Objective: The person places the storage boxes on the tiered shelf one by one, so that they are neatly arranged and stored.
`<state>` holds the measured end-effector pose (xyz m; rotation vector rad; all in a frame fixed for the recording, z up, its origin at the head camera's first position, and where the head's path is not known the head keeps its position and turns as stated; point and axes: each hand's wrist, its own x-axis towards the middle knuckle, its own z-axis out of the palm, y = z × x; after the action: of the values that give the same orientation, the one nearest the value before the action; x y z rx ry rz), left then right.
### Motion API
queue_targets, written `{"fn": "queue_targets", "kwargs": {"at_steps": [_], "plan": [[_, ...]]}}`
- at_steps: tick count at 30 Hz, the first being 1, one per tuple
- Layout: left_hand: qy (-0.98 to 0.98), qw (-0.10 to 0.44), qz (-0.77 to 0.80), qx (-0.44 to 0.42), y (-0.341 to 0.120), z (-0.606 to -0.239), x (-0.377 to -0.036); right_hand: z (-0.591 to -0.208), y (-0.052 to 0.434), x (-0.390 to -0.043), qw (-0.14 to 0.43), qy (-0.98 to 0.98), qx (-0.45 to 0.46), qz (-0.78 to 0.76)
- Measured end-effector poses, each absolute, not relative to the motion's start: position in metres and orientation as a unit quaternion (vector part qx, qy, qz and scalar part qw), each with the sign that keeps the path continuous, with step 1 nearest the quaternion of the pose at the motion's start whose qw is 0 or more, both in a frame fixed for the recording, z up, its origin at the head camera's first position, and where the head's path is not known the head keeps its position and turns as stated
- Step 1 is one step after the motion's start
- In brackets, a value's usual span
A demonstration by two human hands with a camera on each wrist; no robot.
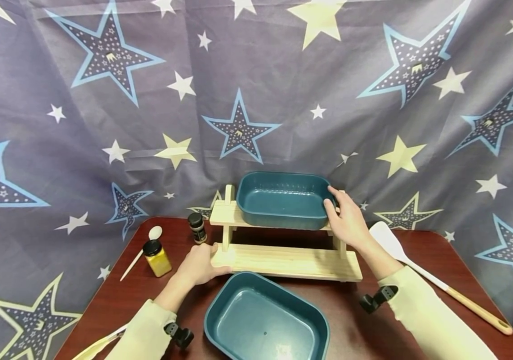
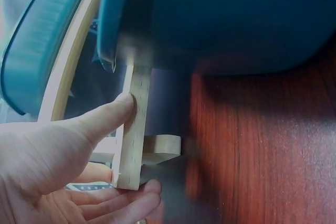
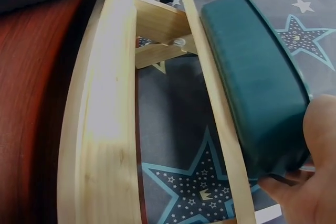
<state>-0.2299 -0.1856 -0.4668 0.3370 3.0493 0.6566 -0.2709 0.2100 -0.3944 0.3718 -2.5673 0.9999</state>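
A two-tier wooden rack [image 1: 283,260] stands on the table. My left hand [image 1: 200,265] grips the left end of its lower shelf; in the left wrist view the thumb lies on one side of the board [image 2: 137,124] and the fingers curl on the other. A teal rectangular baking dish [image 1: 283,221] sits on the upper shelf. At that dish's right end my right hand [image 1: 348,220] holds the rim and corner; part of the grip is hidden. In front of the rack, near the left hand, lies a second teal dish [image 1: 261,320].
At left are a yellow jar with black lid [image 1: 158,260], a small dark spice bottle [image 1: 197,228] and a pale spoon [image 1: 155,233]. A white spatula with wooden handle [image 1: 436,282] lies at right. Another pale utensil [image 1: 96,347] is partly under the left sleeve. A star-patterned curtain [image 1: 283,75] hangs behind.
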Motion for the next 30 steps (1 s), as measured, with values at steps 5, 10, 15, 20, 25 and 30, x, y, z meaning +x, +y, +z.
{"fn": "queue_targets", "kwargs": {"at_steps": [5,10,15,20,25,30], "plan": [[0.971,-0.002,0.212,0.109,-0.186,-0.466,-0.23,-0.394,0.215,-0.27,0.162,-0.907,0.139,0.364],[0.968,-0.004,0.223,0.115,-0.194,-0.482,-0.238,-0.395,0.219,-0.261,0.151,-0.904,0.137,0.376],[0.967,0.003,0.226,0.113,-0.194,-0.483,-0.239,-0.392,0.224,-0.238,0.148,-0.904,0.119,0.382],[0.971,0.016,0.218,0.092,-0.186,-0.465,-0.229,-0.39,0.229,-0.22,0.15,-0.899,0.121,0.393],[0.972,0.025,0.215,0.091,-0.187,-0.466,-0.231,-0.396,0.233,-0.205,0.158,-0.9,0.139,0.381],[0.971,0.01,0.222,0.09,-0.188,-0.466,-0.234,-0.404,0.234,-0.193,0.16,-0.899,0.168,0.37]]}}
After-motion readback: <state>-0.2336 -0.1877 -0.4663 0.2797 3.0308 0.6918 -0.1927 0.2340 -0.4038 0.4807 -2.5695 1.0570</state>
